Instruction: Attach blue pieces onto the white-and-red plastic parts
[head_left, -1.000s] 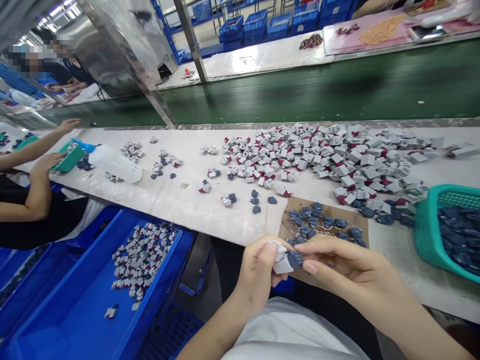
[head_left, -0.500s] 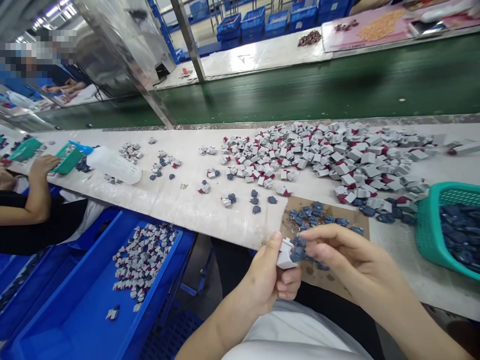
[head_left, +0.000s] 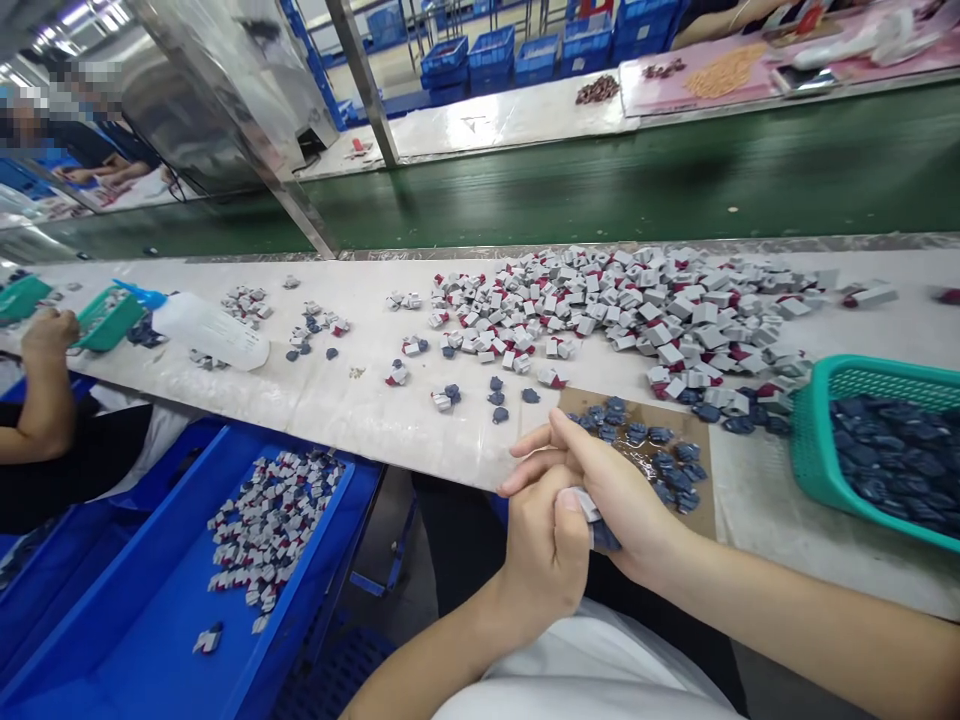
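Head: right hand (head_left: 611, 490) grips piece (head_left: 594, 516); basket (head_left: 808, 445) holds caps (head_left: 896, 455).

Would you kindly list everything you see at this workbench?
grey-and-red blocks: many, heaped on white bench
dark blue caps: many, on brown cardboard sheet
teal basket: one, right, holding more such caps
blue bin: one, lower left, holding assembled pieces
squeeze bottle: one, white, lying left
conveyor belt: one, green, behind bench
co-worker's hand: one, far left, at teal tray
left hand: grips grey-and-blue piece
right hand: laid over piece, grip hidden
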